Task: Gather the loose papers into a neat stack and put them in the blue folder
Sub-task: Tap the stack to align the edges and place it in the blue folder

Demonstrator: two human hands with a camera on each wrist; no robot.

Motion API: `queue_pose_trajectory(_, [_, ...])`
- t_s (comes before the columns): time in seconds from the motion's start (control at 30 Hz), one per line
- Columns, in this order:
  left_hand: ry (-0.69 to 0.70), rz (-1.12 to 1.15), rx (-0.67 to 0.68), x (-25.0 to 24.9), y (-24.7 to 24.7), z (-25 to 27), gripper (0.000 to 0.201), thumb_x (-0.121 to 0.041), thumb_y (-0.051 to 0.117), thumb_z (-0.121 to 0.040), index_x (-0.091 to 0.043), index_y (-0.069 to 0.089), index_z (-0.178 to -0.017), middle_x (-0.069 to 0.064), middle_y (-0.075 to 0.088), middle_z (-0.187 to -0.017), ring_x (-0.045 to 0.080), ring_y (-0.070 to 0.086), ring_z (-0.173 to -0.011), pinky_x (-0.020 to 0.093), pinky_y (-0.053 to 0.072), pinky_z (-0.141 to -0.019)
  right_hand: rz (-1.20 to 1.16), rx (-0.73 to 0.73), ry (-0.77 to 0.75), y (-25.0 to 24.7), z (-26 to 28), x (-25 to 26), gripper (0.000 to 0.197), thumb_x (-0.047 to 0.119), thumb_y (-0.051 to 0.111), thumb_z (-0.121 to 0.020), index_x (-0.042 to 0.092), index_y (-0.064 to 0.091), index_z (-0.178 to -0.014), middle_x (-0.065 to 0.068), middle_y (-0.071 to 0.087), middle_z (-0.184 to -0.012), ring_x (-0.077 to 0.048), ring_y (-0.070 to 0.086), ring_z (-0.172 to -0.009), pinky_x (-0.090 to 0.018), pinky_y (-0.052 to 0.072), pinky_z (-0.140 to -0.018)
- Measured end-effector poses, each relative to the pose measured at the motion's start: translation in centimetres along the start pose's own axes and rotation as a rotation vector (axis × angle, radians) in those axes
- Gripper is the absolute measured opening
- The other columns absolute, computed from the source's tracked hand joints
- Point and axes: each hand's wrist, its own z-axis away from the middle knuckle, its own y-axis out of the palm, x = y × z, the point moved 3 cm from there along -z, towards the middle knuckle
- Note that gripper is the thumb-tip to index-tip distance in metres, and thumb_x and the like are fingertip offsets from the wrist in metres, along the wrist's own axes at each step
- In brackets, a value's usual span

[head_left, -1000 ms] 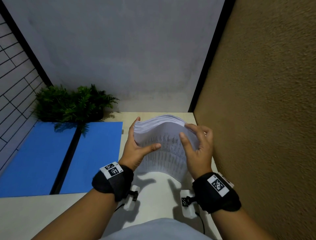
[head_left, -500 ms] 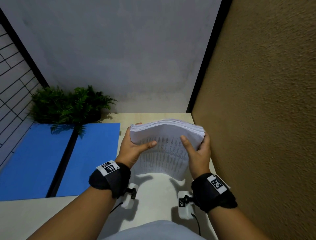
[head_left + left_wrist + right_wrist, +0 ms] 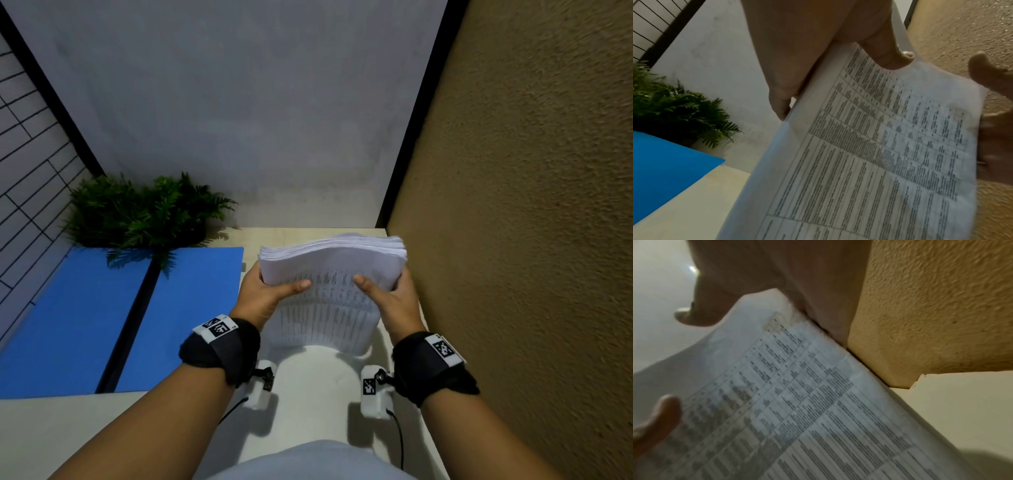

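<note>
we see the stack of papers [image 3: 330, 270] at the centre of the head view, lifted off the pale worktop [image 3: 51, 435] and held nearly upright, its upper edge bowed and facing away, the printed table on the near sheet facing us. our left hand [image 3: 263, 296] holds the stack's left side, thumb laid across the printed face and the other fingers hidden behind the sheets, so that grip pinches the papers. our right hand [image 3: 394, 298] does the same on the right side, thumb on the print, fingers wrapped behind. in the left wrist view the left thumb [image 3: 885, 53] presses the sheet near the top of the frame, and the page's rows of text run blurred toward the lower right. the blue folder [image 3: 102, 318] lies open and flat on the worktop at the left of the head view, apart from the papers, with a green fern [image 3: 144, 212] at its far edge. a rough tan wall [image 3: 531, 205] fills the right side, just beside the right hand.
</note>
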Motion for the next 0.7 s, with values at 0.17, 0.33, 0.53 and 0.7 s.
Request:
queue_pose_trajectory(0.17, [-0.002, 0.003, -0.086, -0.2, 0.4, 0.2, 0.043, -0.009, 0.088, -0.067, -0.011, 0.071, -0.107, 0.005, 0.075, -0.100, 0.023, 0.069, -0.096, 0.029, 0.053, -0.079, 0.061, -0.096, -0.049, 0.6, -0.1, 0.4, 0.025, 0.014, 0.074, -0.081, 0.021, 0.064, -0.103, -0.004, 0.071, -0.102, -0.022, 0.068, -0.100, -0.048, 0.055, -0.092])
queue_pose_trajectory(0.33, [0.075, 0.028, -0.108, -1.3, -0.5, 0.8, 0.066, -0.034, 0.093, -0.046, -0.014, 0.071, -0.104, 0.005, 0.077, -0.100, 0.022, 0.072, -0.095, 0.034, 0.058, -0.080, 0.044, -0.094, -0.180, 0.8, 0.8, 2.0, 0.026, 0.012, 0.073, -0.081, 0.031, 0.062, -0.096, 0.000, 0.069, -0.099, -0.026, 0.067, -0.099, -0.043, 0.058, -0.084])
queue_pose_trajectory(0.53, [0.128, 0.003, -0.093, -1.0, -0.8, 1.7, 0.086, -0.035, 0.095, -0.043, -0.019, 0.059, -0.119, 0.004, 0.072, -0.115, 0.021, 0.069, -0.107, 0.038, 0.058, -0.086, 0.012, -0.161, -0.308, 0.4, 3.2, 1.3, 0.062, 0.029, 0.079, -0.075, 0.033, 0.042, -0.124, 0.007, 0.055, -0.123, -0.008, 0.058, -0.114, -0.027, 0.051, -0.095])
queue_pose_trajectory(0.7, [0.126, -0.039, -0.046, -0.7, -0.5, 2.0, 0.097, -0.043, 0.097, -0.044, -0.016, 0.056, -0.128, 0.004, 0.071, -0.121, 0.021, 0.067, -0.112, 0.042, 0.057, -0.093, -0.025, -0.171, -0.294, -0.3, 4.2, 0.0, 0.062, 0.045, 0.069, -0.075, 0.029, 0.040, -0.127, -0.003, 0.053, -0.128, -0.016, 0.057, -0.118, -0.040, 0.050, -0.100])
